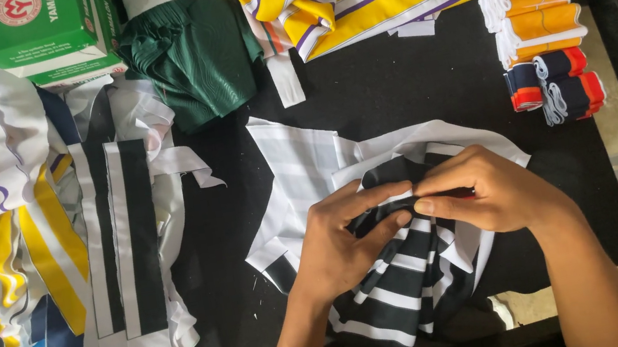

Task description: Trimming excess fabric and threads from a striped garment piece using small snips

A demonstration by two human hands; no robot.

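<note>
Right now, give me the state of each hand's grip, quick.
Left hand: grip closed, pinching the black-and-white striped fabric.
Right hand: grip closed, pinching the same striped fabric at its top edge.

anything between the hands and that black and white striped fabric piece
Nothing visible: the left hand and right hand both pinch the black and white striped fabric piece directly, on the black table.

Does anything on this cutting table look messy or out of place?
Mostly the heap of fabric strips at the left: striped offcuts lie crumpled and overlapping, some hanging over the black table edge. By contrast the orange rolls sit neatly stacked. Both hands, left hand and right hand, pinch a black-and-white striped piece.
</note>
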